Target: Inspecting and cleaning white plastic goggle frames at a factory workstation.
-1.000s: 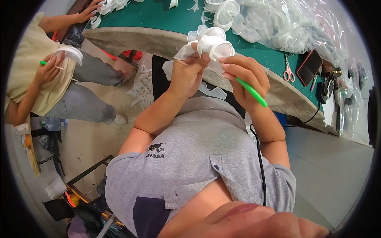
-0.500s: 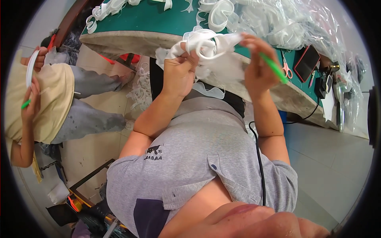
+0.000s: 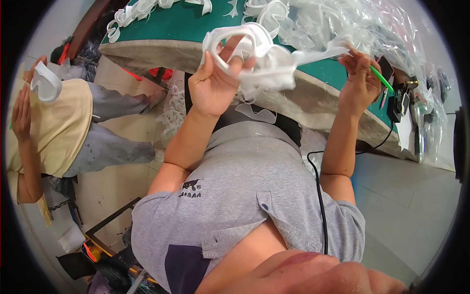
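Note:
My left hand [image 3: 214,85] is closed around a bunch of white, curved, frame-shaped pieces [image 3: 262,39], with some fingers through a loop. It is above the table's near edge. From this bunch a translucent whitish strip [image 3: 320,55] stretches right to my right hand [image 3: 361,83], which pinches its end. A slim green stick-like tool [image 3: 381,78] also sits in my right hand; its working end is hidden. The bunch's lower part is blurred by motion. Below it, a clear wavy offcut [image 3: 257,113] lies at my lap.
On the green tabletop [image 3: 171,24] lie more white curved pieces [image 3: 142,10] and a clear plastic bag [image 3: 338,24]. Black boxes with a cable [image 3: 395,108] are at the right. A co-worker's hand [image 3: 22,112] is beside a white frame piece [image 3: 46,82] at left. Scraps [image 3: 174,115] litter the floor.
My right hand has moved right and away from the left, drawing the translucent strip out straight. The white bunch has shifted slightly left and turned. The co-worker's white piece has turned.

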`<state>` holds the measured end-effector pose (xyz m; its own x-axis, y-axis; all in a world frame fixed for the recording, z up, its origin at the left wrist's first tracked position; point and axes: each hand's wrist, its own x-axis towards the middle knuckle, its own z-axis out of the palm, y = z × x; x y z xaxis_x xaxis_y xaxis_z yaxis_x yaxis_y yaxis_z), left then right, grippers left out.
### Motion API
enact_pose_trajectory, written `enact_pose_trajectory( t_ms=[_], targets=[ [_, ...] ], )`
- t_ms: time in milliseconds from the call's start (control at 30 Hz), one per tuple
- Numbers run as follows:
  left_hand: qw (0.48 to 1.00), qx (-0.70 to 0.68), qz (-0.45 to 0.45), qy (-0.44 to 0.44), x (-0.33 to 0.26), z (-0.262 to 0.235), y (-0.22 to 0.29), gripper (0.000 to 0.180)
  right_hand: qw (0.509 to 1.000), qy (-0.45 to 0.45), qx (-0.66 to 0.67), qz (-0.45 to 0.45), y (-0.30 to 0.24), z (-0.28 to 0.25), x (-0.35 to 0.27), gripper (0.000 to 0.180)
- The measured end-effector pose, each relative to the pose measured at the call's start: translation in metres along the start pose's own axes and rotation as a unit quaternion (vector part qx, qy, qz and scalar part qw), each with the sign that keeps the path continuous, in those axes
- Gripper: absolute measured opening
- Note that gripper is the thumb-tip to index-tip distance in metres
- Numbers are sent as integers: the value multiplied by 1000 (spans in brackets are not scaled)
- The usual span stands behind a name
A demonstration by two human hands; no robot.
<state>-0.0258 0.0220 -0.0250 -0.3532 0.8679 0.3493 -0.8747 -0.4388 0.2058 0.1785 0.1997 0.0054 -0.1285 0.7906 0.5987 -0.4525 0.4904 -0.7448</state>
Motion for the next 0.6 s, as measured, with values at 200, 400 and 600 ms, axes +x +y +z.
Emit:
enact_pose_trajectory(
  t_ms=[200, 400, 600],
  targets=[
    [981, 85, -166, 59, -6, 14, 7, 39, 999, 27, 23, -12, 5, 16, 3, 20],
    [970, 113, -214, 23, -6, 24, 28, 39, 984, 166, 61, -26, -3, -22, 44, 19],
    [970, 234, -70, -10, 0, 11, 52, 59, 890, -363, -108, 253, -24, -5, -7, 19]
  ],
)
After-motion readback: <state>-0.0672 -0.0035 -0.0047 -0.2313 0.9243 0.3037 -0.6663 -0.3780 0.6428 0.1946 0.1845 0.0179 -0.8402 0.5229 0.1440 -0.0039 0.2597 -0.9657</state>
